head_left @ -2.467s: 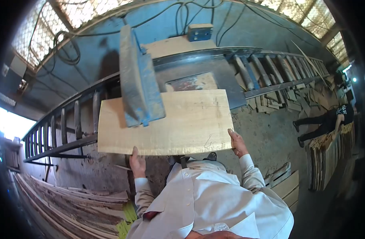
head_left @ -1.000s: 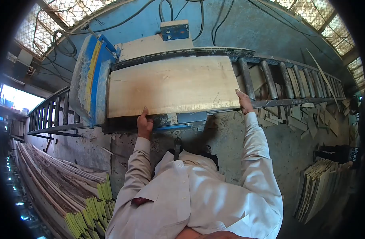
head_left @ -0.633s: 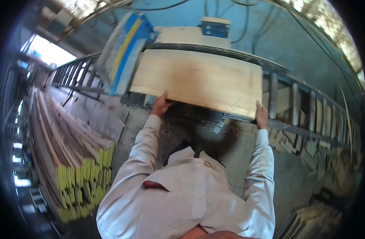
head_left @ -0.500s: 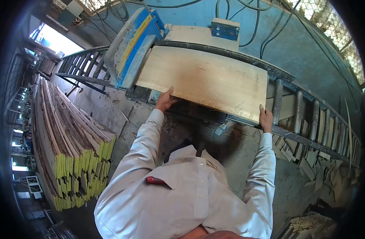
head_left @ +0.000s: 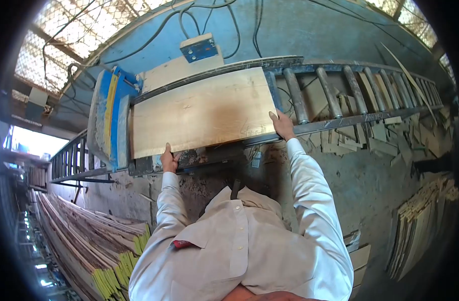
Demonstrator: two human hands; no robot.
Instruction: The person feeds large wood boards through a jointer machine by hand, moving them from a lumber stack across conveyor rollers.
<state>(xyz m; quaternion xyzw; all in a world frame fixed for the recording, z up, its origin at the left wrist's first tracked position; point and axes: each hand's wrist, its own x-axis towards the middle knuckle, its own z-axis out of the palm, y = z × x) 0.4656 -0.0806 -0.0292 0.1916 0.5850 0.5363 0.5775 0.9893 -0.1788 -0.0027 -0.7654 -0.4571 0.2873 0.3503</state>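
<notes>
A wide, pale wooden board (head_left: 199, 113) lies flat on the machine bed, its left end close against the blue machine guard (head_left: 108, 120) with a yellow stripe. Its far edge runs along a dark metal rail (head_left: 224, 70). My left hand (head_left: 169, 159) grips the near edge toward the left, thumb on top and the other fingers partly hidden below. At the near right corner, my right hand (head_left: 283, 126) is closed on the board, thumb over its upper face. Any blade behind the guard is hidden.
A roller conveyor (head_left: 328, 93) extends to the right, with wood offcuts (head_left: 385, 143) beneath and beside it. Another roller section (head_left: 71, 160) continues left. Stacked long planks (head_left: 84, 236) with yellow-painted ends lie at lower left. A blue switch box (head_left: 199, 49) stands behind the rail.
My view has swung to the right, so machine and board appear farther left. Both hands keep their hold on the board, whose left end remains near the guard.
</notes>
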